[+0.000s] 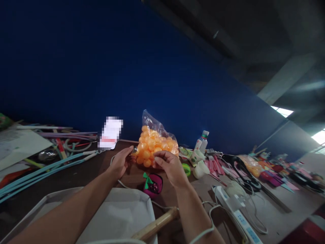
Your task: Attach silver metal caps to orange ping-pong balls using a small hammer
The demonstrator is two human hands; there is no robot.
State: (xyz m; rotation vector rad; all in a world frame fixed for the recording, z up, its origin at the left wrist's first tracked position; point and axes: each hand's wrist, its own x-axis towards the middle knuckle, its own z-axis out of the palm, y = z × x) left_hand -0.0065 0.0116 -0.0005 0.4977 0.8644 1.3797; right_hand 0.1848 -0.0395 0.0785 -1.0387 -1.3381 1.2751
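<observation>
Hands apart: left hand [120, 164] pinches a small shiny piece [135, 149], at eight o'clock of the orange-ball bag [155, 123]; right hand's [173, 168] grip, cannot tell. Step presumably handling the piece; next likely needs steady alignment.

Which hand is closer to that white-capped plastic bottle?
The right hand. It is by the bag of orange balls, with the bottle beyond it to the right; the left hand is farther off, at the bag's lower left.
</observation>
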